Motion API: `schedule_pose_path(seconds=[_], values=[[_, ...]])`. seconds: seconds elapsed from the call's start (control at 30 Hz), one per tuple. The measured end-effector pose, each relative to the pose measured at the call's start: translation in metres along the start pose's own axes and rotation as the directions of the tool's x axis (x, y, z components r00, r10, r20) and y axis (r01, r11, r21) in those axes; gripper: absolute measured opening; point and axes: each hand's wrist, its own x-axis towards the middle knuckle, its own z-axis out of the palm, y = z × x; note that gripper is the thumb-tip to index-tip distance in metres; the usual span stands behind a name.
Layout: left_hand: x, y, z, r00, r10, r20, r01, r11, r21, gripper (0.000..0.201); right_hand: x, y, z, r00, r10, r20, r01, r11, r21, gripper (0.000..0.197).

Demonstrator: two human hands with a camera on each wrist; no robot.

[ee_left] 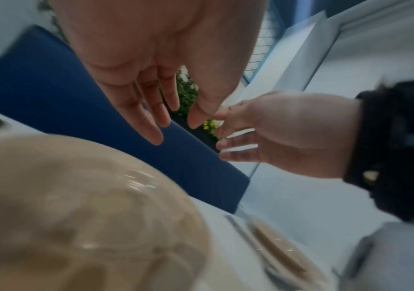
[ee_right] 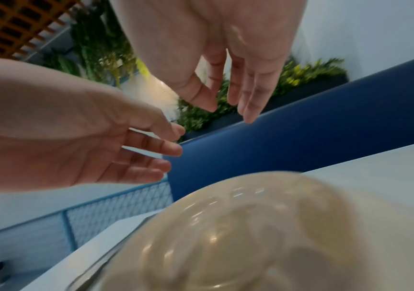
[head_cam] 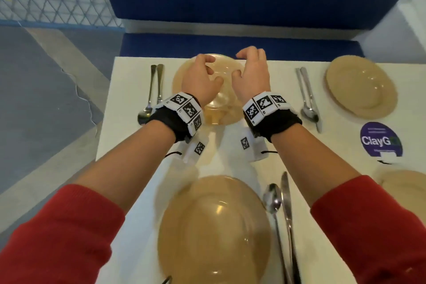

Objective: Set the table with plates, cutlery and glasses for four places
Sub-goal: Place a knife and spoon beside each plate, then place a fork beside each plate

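Note:
Both my hands hover side by side over the far beige plate (head_cam: 224, 104) on the white table (head_cam: 129, 71). My left hand (head_cam: 202, 76) and right hand (head_cam: 251, 71) have loosely curled fingers and hold nothing. In the left wrist view the left hand (ee_left: 156, 98) hangs above the blurred plate (ee_left: 76, 216), with the right hand (ee_left: 263, 137) beside it. The right wrist view shows the right hand (ee_right: 225, 78) empty over the plate (ee_right: 250, 236). A spoon and knife (head_cam: 152, 92) lie left of this plate, another pair (head_cam: 309, 99) to its right.
A near plate (head_cam: 214, 230) lies below my arms with a spoon and knife (head_cam: 281, 214) on its right. Two more plates sit at far right (head_cam: 362, 85) and near right (head_cam: 403, 189). A purple sticker (head_cam: 380, 140) lies between them. A blue bench (head_cam: 230, 44) runs behind the table.

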Motion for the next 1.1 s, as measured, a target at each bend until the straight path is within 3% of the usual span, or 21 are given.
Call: schedule_pose_path(seconds=[0.17,0.27,0.43,0.5,0.57,0.8,0.97,1.1], values=[[-0.032,0.097,0.130,0.971,0.152,0.184,-0.147,0.988,-0.042,0.048,-0.001,0.124,-0.116,0.977,0.179,-0.113,-0.188,0.980,-0.067,0.038],[-0.054,0.151,0.230,0.938,0.191,0.289,-0.185,0.982,-0.048,0.045,-0.013,0.218,-0.184,0.959,0.259,-0.114,-0.272,0.955,-0.121,0.041],[-0.090,0.234,0.402,0.858,0.157,0.489,-0.163,0.986,-0.030,0.042,-0.042,0.393,-0.293,0.889,0.430,-0.155,-0.453,0.874,-0.174,0.039],[-0.109,0.293,0.501,0.799,0.090,0.594,-0.147,0.988,0.048,0.043,-0.045,0.492,-0.362,0.814,0.557,-0.166,-0.581,0.787,-0.205,0.039],[-0.114,0.309,0.536,0.761,0.014,0.648,-0.113,0.987,0.111,0.043,-0.044,0.543,-0.379,0.762,0.638,-0.110,-0.639,0.715,-0.284,0.039],[-0.096,0.302,0.590,0.737,-0.081,0.671,-0.064,0.980,0.189,0.044,-0.039,0.596,-0.378,0.698,0.709,-0.097,-0.676,0.608,-0.417,0.041],[-0.084,0.308,0.617,0.746,-0.113,0.656,-0.033,0.978,0.206,0.042,-0.027,0.617,-0.375,0.679,0.733,-0.038,-0.686,0.615,-0.388,0.034],[-0.084,0.312,0.631,0.713,-0.145,0.686,0.042,0.986,0.164,0.032,-0.024,0.611,-0.369,0.662,0.749,-0.009,-0.684,0.599,-0.418,0.029]])
